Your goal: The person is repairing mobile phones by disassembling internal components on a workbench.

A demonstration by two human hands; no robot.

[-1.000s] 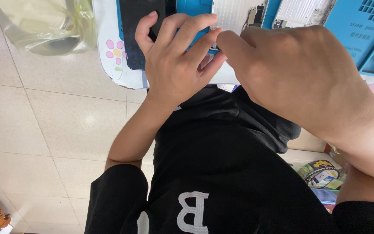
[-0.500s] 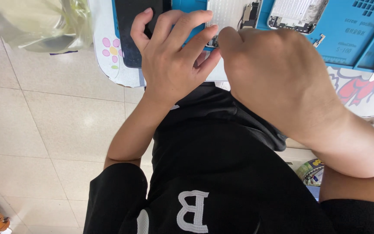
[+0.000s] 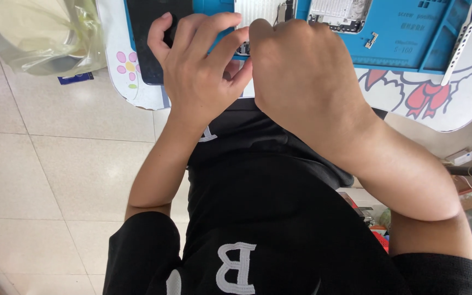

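My left hand (image 3: 200, 76) lies with its fingers spread over the edge of a blue work mat (image 3: 411, 38), its thumb against a black phone screen (image 3: 146, 38). My right hand (image 3: 301, 82) is back-up beside it, and the fingertips of both meet over a small metal part (image 3: 241, 50) that is mostly hidden. A white ribbed panel (image 3: 258, 10) and a silver opened phone housing (image 3: 338, 12) lie on the mat just beyond the hands. A tiny metal bracket (image 3: 372, 40) sits to the right. What each hand grips is covered.
The mat rests on a small white table (image 3: 438, 104) with cartoon prints. A bin with a yellowish plastic bag (image 3: 39, 33) stands on the tiled floor (image 3: 55, 164) at top left. Boxes and clutter (image 3: 465, 169) lie at the right, below the table.
The view has tilted, showing more of the mat and the silver housing. Both hands stay together at the same spot, with only small finger shifts.
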